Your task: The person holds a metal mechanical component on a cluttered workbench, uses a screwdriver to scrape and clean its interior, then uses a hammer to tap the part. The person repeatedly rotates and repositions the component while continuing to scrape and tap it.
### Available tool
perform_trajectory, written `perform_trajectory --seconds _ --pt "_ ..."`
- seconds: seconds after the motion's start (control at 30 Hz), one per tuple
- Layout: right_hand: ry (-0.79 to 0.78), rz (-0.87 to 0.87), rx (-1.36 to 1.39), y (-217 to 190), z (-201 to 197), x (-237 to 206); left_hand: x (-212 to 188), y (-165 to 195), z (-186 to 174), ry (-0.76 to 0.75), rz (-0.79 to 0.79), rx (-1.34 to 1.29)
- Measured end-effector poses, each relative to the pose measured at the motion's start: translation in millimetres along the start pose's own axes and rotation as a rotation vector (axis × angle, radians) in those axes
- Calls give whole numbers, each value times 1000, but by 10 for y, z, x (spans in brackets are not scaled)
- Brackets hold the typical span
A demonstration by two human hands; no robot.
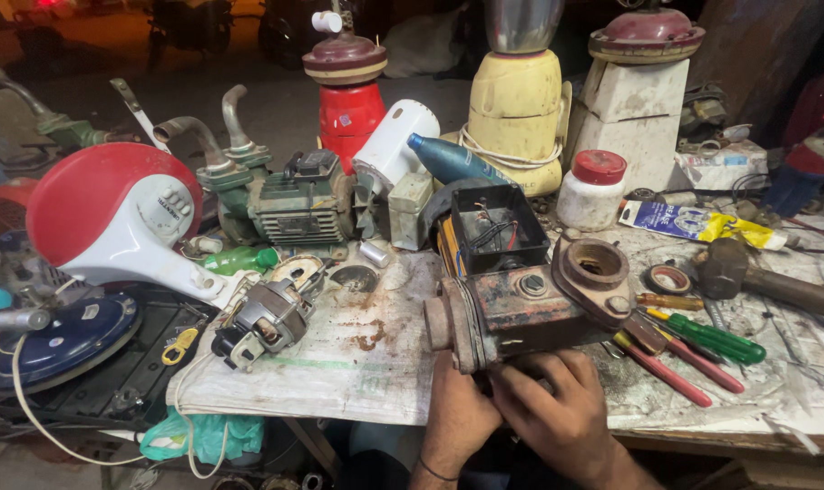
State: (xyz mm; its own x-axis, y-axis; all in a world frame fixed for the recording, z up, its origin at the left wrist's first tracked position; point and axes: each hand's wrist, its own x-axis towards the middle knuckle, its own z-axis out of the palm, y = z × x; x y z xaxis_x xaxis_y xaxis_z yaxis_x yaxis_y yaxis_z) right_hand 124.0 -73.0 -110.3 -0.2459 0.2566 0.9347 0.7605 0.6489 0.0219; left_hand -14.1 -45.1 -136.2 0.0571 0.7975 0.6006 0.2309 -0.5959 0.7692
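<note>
A rusty red water pump [521, 299] with an open black terminal box [495, 225] lies on the workbench [357, 354] at the front middle. My left hand [457, 413] rests against its near underside, below the round rusted end. My right hand [561, 408] sits beside it, fingers curled onto the pump's lower edge. A rusted round port flange [596, 265] sticks up on the pump's right side. What the fingertips touch under the pump is hidden.
Screwdrivers, one green [716, 338] and one red [670, 367], lie right of the pump, with a hammer [747, 277] behind. A small motor [267, 319] lies to the left. A green pump [289, 204], a red-and-white fan [112, 213], mixer bases [516, 113] and a white jar [593, 191] crowd the back.
</note>
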Motion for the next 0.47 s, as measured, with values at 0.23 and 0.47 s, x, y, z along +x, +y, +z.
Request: perform_trajectory --seconds 0.23,0.47 --pt "-6 47 -27 -31 37 -17 -18 1 -4 11 -52 31" --pt "4 11 -38 -24 33 1 -23 -34 2 26 9 42"
